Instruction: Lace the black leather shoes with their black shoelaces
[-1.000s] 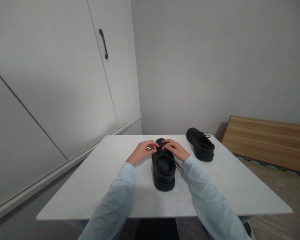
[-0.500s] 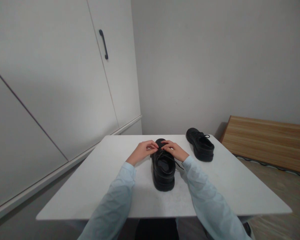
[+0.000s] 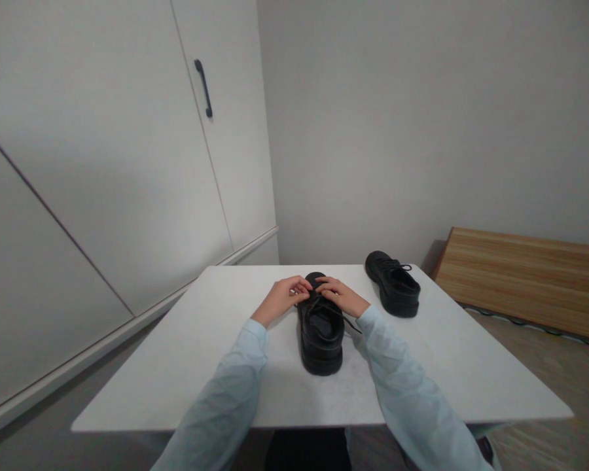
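A black shoe [image 3: 321, 330] stood on the white worktop [image 3: 216, 353] right in front of the person, heel toward the camera and toe pointing away. Both hands were over its lacing. The left hand [image 3: 279, 299] came in from the left side with its fingers [image 3: 302, 286] curled and pinched together at the top of the tongue, apparently on a lace, though the lace itself was too thin and dark to make out between them. The right hand [image 3: 341, 296] mirrored it from the other side, fingers closed in the same pinch just beside the left ones, nearly touching. One loose lace end [image 3: 349, 322] trailed off the right side of the shoe toward the sleeve.

A second shoe [image 3: 392, 284] sat well apart at the far right of the worktop, its laces lying loose on top. A white cupboard [image 3: 127, 144] stood along the left wall, and a wooden board [image 3: 525, 278] lay low to the right.

As a judgement: the grip looked light and the shoe was held down by nothing else, so a firm pull could slide it or tip it toward the person. The trailing end could also snag under the right sleeve, and a lace slipping from either pinch would loosen whatever was formed.
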Motion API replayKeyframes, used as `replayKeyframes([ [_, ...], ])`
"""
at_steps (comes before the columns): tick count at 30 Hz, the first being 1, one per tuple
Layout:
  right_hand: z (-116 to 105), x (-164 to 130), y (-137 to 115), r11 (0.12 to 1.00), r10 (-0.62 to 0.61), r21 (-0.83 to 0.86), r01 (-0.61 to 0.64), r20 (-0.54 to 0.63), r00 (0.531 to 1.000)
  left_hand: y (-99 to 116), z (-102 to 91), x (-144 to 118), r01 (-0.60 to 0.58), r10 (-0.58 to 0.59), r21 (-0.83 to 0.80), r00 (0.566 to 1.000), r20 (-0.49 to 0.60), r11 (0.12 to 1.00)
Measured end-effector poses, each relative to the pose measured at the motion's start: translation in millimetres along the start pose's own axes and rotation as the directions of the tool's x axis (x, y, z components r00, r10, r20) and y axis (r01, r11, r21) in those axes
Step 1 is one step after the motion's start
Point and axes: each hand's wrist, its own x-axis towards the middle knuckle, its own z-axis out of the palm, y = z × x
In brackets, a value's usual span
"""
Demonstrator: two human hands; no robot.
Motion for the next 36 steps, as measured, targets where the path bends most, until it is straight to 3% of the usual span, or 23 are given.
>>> replayKeyframes([
  [11, -1, 1, 13, 0.999, 0.036, 0.024, -0.038, 0.059, 0.998, 7, 4.4, 0, -0.012, 0.014, 0.056, 0.999, -0.038, 0.998],
  [17, -1, 1, 6, 1.000, 0.019, 0.016, -0.020, 0.053, 0.998, 8, 4.8, 0, -0.024, 0.026, 0.053, 0.999, -0.047, 0.998],
  [24, -3, -1, -7, 0.998, 0.055, -0.019, -0.054, 0.052, 0.997, 0, 8.6, 1, -0.028, 0.023, -0.086, 0.998, -0.061, 0.996],
  [30, -3, -2, -10, 0.997, 0.068, 0.030, -0.069, 0.017, 0.998, -3, 10.5, 2, -0.041, 0.031, -0.148, 0.997, -0.065, 0.988],
  [36, 2, -2, -10, 0.998, 0.050, 0.046, -0.045, -0.095, 0.994, 11, 8.7, -1, -0.064, 0.064, 0.002, 0.989, -0.133, 0.998],
])
